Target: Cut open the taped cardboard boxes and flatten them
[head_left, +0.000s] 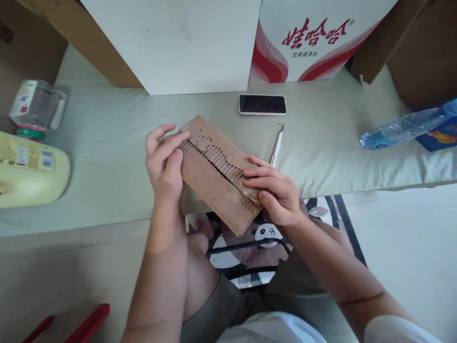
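Observation:
A brown piece of corrugated cardboard (210, 183) is held slanted above the front edge of a pale padded surface (117, 143). A strip of its top layer is peeled away, showing the ribbed flutes (221, 161). My left hand (163, 162) grips its upper left end, fingers over the top. My right hand (274, 190) grips its lower right end, fingertips resting on the exposed flutes. A white craft knife (277, 146) lies on the surface just beyond my right hand.
A dark phone (263, 104) lies behind the cardboard. White and red-printed boxes (314, 38) stand at the back. A yellow jug (28, 174) and a glass jar (35, 107) lie at left, a water bottle (403, 127) at right. Red handles (85, 324) sit bottom left.

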`<state>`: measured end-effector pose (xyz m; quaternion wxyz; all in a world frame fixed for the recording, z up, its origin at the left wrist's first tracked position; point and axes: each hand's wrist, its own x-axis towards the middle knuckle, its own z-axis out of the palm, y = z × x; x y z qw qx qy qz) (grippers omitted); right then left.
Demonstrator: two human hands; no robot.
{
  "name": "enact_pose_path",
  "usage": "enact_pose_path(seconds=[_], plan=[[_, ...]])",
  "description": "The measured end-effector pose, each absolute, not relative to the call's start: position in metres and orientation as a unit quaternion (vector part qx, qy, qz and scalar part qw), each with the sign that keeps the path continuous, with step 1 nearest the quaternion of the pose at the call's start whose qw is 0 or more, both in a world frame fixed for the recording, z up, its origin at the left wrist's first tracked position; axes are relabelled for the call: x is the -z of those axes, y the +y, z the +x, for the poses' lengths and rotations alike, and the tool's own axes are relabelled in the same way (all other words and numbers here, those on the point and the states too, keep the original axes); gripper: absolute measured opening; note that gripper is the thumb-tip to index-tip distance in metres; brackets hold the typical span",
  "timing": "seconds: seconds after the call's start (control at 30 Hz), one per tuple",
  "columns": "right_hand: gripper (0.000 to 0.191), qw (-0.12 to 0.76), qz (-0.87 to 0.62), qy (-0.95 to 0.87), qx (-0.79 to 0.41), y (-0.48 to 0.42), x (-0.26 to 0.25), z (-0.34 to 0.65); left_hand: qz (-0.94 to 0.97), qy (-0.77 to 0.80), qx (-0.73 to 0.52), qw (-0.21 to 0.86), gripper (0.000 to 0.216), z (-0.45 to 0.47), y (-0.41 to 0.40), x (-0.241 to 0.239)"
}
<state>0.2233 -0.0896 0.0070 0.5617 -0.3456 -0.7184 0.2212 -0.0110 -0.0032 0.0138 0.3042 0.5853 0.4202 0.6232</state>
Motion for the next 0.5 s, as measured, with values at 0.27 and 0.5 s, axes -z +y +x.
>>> enact_pose_path(seconds=[0.27,0.5], plan=[[0.038,0.586,-0.362,-0.681,-0.247,-0.097,-0.002,0.227,0.580,0.488,-0.597,0.261,0.030,-0.020,0.007,-0.010],[0.046,0.544,-0.479,-0.564,-0.395,-0.096,0.016,0.231,0.451,0.558,-0.643,0.267,0.039,-0.037,0.017,-0.016]])
